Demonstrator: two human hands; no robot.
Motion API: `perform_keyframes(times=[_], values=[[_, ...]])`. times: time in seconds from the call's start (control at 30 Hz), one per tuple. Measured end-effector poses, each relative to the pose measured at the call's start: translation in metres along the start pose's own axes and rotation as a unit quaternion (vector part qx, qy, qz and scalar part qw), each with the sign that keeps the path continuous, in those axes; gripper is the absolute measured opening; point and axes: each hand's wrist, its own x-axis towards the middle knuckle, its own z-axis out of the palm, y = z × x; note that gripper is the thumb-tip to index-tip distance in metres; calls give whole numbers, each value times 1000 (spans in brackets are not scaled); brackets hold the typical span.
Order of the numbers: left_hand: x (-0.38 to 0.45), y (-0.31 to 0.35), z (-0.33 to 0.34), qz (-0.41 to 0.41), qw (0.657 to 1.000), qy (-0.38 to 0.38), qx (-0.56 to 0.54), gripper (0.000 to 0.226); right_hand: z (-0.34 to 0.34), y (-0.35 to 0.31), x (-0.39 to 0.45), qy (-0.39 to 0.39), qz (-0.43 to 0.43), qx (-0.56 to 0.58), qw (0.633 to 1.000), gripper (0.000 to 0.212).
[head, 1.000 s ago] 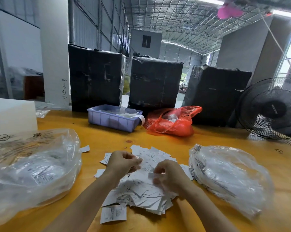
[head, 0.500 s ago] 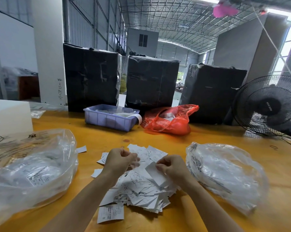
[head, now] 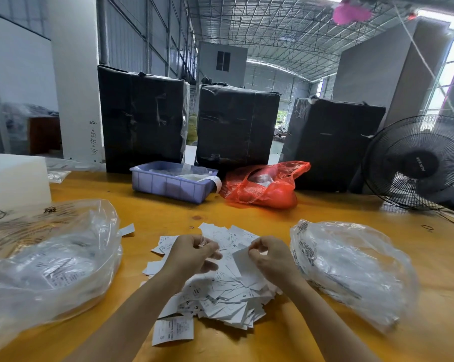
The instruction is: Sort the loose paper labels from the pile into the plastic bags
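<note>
White paper labels lie in a loose pile [head: 220,291] on the yellow wooden table [head: 247,212], right in front of me at the middle of my view. My right hand [head: 273,257] sits over the pile's two o'clock edge, thumb and forefinger pinching the top corner of one blank-faced label [head: 243,265] that hangs tilted above the heap. My left hand [head: 192,254] hovers over the pile's ten o'clock side with its fingers curled inward; something small and pale shows at the fingertips, but I cannot tell whether it is a label I have hold of.

One printed label [head: 172,331] lies by itself at the pile's seven o'clock edge, and another stray label [head: 126,229] rests on the wood at ten o'clock, just beside the left plastic bag [head: 45,265]. That clear bag, at nine o'clock from the pile, already holds printed labels. The right plastic bag [head: 351,270], also clear, lies at three o'clock, near my right hand but apart from it.

Farther off at twelve o'clock stand a lilac plastic bin [head: 171,185] and a red plastic bag [head: 265,188], close together, with three black-wrapped bales [head: 236,126] behind them. A black fan [head: 416,163] stands at two o'clock.
</note>
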Motion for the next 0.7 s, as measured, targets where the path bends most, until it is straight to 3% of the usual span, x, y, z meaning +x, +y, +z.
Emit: perform_keyframes(times=[0.13, 0.23, 0.33, 0.4, 0.43, 0.6, 0.7], values=[[0, 0, -1, 3, 1000, -18, -3, 8, -5, -10, -3, 18, 7, 155, 988, 18], [-2, 3, 0, 1, 999, -35, -23, 6, -9, -14, -3, 3, 34, 239, 971, 38], [-4, 7, 1, -2, 998, -45, -39, 9, -14, -20, -2, -65, 102, 409, 904, 41], [-5, 8, 2, 0, 998, -48, -40, 10, -16, -23, -2, -89, 122, 484, 862, 20], [-6, 9, 2, 2, 998, -50, -38, 9, -17, -24, -1, -92, 124, 498, 853, 11], [-6, 10, 4, 5, 998, -64, -6, 9, -17, -25, 0, -76, 156, 452, 875, 31], [-7, 11, 6, 0, 996, -84, 7, 9, -17, -29, -2, -78, 150, 483, 859, 22]])
